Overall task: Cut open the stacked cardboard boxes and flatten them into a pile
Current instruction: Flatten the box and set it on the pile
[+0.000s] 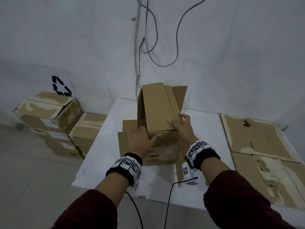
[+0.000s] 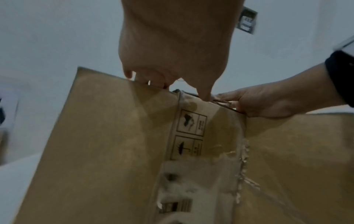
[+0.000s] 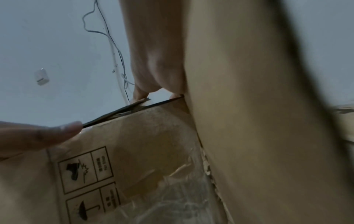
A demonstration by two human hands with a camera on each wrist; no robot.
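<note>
Cardboard fills the scene from one side to the other. Far left, a stack of closed boxes point(image 1: 49, 123) stands on the floor against the wall, their tops patched with pale torn tape; white labels on their sides are too small to read. Behind them a white sheet with a black recycling symbol point(image 1: 61, 85) leans on the wall.

On the white table point(image 1: 99, 149) in the middle stands the opened box point(image 1: 158, 113), tilted, its flaps raised. Its near wall carries printed handling pictograms — a broken-glass mark and an umbrella mark point(image 2: 188, 136), each with small characters beside it that stay illegible. Lower down, a patch of torn tape and a partly ripped label point(image 2: 178, 206) cannot be read.

The left hand point(image 1: 140, 139) lies flat against the box's near-left corner, fingers spread and fairly straight, thumb reaching across the printed wall; it presses rather than grasps. How far the fingertips curl over the edge is hidden in the left-wrist view. The right hand point(image 1: 181, 127) clasps the long folded flap at its lower right corner, thumb on top, fingers wrapped behind the edge. The right-wrist view is mostly blocked by palm and blurred cardboard.

Far right — a pile of flattened boxes point(image 1: 257, 146) lies spread out; one sheet shows a dark logo and the fragment "pico" point(image 1: 252, 147), the rest cut off.
</note>
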